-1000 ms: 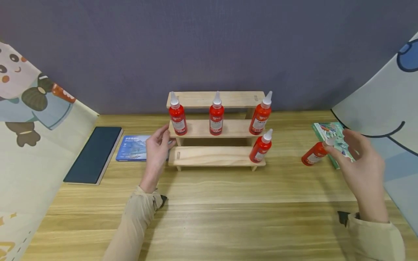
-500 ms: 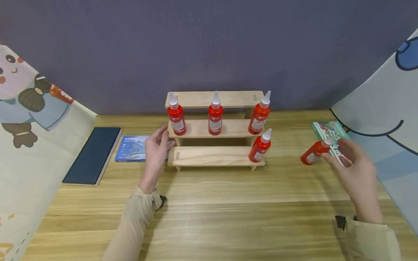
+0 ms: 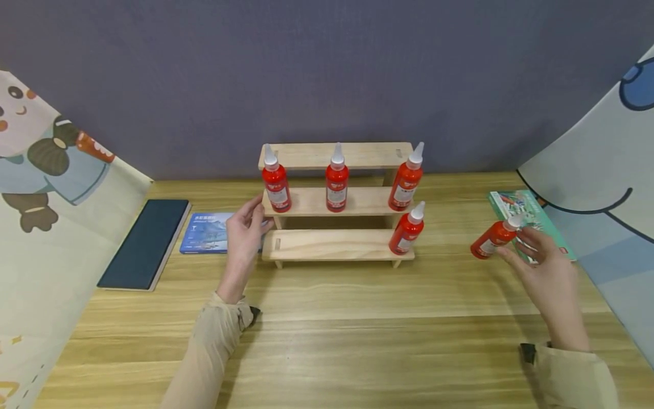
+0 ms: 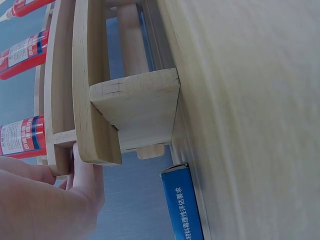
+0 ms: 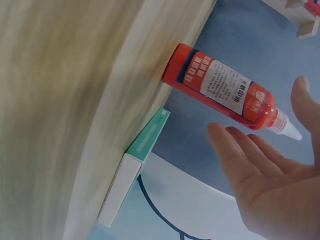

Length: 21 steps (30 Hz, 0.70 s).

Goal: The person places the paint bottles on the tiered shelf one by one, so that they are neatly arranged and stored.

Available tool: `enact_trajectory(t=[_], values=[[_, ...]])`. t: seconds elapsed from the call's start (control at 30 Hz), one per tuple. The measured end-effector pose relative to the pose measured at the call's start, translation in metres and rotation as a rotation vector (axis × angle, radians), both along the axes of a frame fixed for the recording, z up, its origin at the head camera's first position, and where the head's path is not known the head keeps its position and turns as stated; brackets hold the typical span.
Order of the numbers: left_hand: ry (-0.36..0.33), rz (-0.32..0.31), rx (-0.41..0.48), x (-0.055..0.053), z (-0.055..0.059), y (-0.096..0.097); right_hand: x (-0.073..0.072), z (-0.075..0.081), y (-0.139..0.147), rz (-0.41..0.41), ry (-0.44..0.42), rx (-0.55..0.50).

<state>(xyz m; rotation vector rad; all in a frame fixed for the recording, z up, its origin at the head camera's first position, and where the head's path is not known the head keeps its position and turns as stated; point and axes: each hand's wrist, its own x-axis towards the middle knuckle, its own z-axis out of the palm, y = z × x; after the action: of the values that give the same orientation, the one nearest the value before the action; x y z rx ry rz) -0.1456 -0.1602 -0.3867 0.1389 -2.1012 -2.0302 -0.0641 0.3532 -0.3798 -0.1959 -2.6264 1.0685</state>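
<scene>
A three-tier wooden display rack (image 3: 332, 244) stands mid-table, with three red squeeze bottles on its middle step and one at the right end of the lowest step. My left hand (image 3: 242, 233) grips the rack's left end; in the left wrist view its thumb and fingers (image 4: 86, 175) close on the plank's edge. Another red bottle (image 3: 490, 241) with a clear pointed nozzle stands on the table to the right. My right hand (image 3: 546, 275) is beside it, thumb and extended fingers spread either side of the bottle's upper part (image 5: 255, 107), holding nothing.
A blue box (image 3: 206, 233) lies left of the rack, partly behind my left hand. Farther left is a dark flat book-like item (image 3: 145, 244). A green box (image 3: 554, 233) lies behind my right hand. A grey-blue partition (image 3: 327, 74) closes off the back.
My right hand has moved left, closer to the lone bottle, uncovering more of the green box. My left hand stays on the rack, and the bottles have not moved.
</scene>
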Motion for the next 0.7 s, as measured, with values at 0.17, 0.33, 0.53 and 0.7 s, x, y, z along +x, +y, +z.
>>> enact_trajectory(t=[0.17, 0.33, 0.53, 0.7], values=[[-0.005, -0.005, 0.0, 0.0, 0.0, -0.001, -0.001, -0.003, -0.003, -0.016, -0.031, 0.01], [-0.005, -0.005, -0.004, 0.0, 0.0, -0.001, -0.002, -0.005, -0.005, -0.027, -0.035, 0.025], [-0.004, -0.001, -0.01, 0.0, 0.0, -0.001, -0.007, -0.005, -0.004, -0.039, -0.022, 0.053], [-0.014, 0.0, -0.01, 0.0, -0.001, -0.002, -0.015, -0.007, -0.004, -0.028, -0.018, 0.07]])
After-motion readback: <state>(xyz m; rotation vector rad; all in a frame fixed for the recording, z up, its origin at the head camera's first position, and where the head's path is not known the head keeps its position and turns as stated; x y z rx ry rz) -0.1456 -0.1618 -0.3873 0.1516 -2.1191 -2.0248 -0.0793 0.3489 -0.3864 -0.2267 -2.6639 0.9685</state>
